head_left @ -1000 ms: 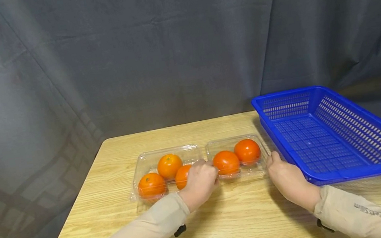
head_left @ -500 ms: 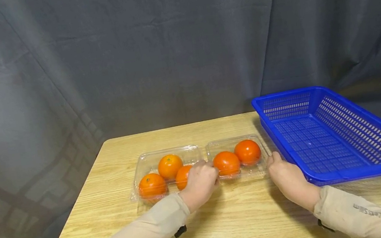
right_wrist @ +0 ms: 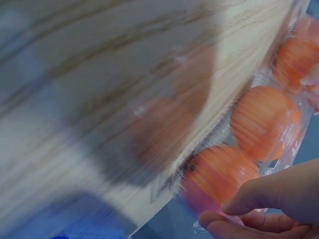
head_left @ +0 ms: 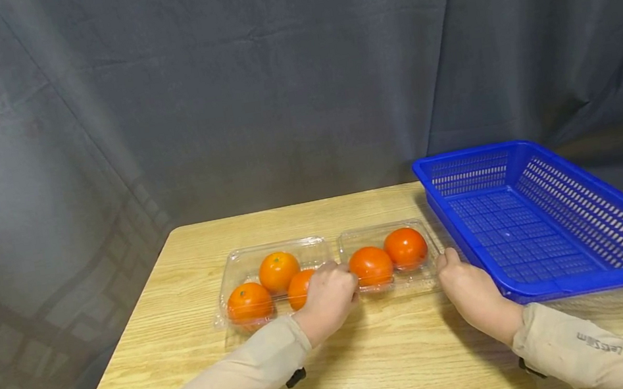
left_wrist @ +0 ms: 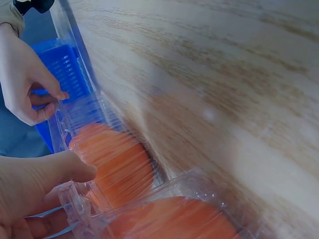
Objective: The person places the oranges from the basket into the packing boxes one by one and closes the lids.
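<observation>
Two clear plastic clamshell boxes lie side by side on the wooden table. The left box (head_left: 310,248) holds three oranges (head_left: 278,272), one partly behind my left hand. In the right box (head_left: 353,236) sit two redder round fruits (head_left: 371,266) that look like tomatoes. My left hand (head_left: 326,300) reaches over the left box's front corner and pinches the right box's near left edge; its thumb (left_wrist: 75,168) lies on the rim. At the other end, my right hand (head_left: 474,294) pinches the right box's front right corner between thumb (right_wrist: 254,194) and fingers.
A large blue plastic basket (head_left: 540,287) stands at the right, close beside the right box and my right hand. Behind the table (head_left: 396,369) hangs a dark grey curtain (head_left: 273,93).
</observation>
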Demonstrator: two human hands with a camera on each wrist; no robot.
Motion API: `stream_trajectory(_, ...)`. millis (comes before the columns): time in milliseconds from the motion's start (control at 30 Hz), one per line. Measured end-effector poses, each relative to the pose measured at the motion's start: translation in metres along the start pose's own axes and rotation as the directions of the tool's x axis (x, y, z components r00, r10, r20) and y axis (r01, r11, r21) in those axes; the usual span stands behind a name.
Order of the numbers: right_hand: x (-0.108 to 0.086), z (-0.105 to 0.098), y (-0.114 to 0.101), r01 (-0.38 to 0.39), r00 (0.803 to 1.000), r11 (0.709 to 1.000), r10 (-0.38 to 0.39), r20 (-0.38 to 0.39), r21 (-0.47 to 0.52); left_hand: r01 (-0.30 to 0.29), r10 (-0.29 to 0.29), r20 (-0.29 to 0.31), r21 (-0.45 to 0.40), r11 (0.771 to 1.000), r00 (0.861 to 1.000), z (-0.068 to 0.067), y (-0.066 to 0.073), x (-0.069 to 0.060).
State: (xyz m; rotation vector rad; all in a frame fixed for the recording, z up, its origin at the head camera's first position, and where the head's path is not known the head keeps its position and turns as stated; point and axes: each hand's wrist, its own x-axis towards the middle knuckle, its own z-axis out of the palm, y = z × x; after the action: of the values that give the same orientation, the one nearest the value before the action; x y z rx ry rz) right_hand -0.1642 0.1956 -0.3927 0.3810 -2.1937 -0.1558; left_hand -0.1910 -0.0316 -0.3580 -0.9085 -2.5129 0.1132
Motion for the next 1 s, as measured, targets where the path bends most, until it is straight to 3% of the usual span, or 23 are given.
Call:
stream_trajectory(267, -0.0007, 0.0013, 0.0007, 0.007, 1.0, 1.0, -0.007, -0.003, 0.004, -0.002, 0.002, -0.022, -0.004, 1.0, 1.0, 0.0012, -0.0001, -0.0003)
stream_trajectory(600, -0.0031, 0.0014, 0.0012, 0.007, 0.999, 1.0, -0.008, 0.037, 0.018, 0.002, -0.002, -0.001, -0.005, 1.0, 1.0, 0.0002, 0.0006, -0.0007)
stream_trajectory(1000, 0.0007, 0.0036, 0.0015, 0.032, 0.999, 0.999, -0.033, -0.034, -0.016, 0.008, -0.008, 0.049, -0.004, 1.0, 0.999, -0.0012, 0.0013, -0.0004)
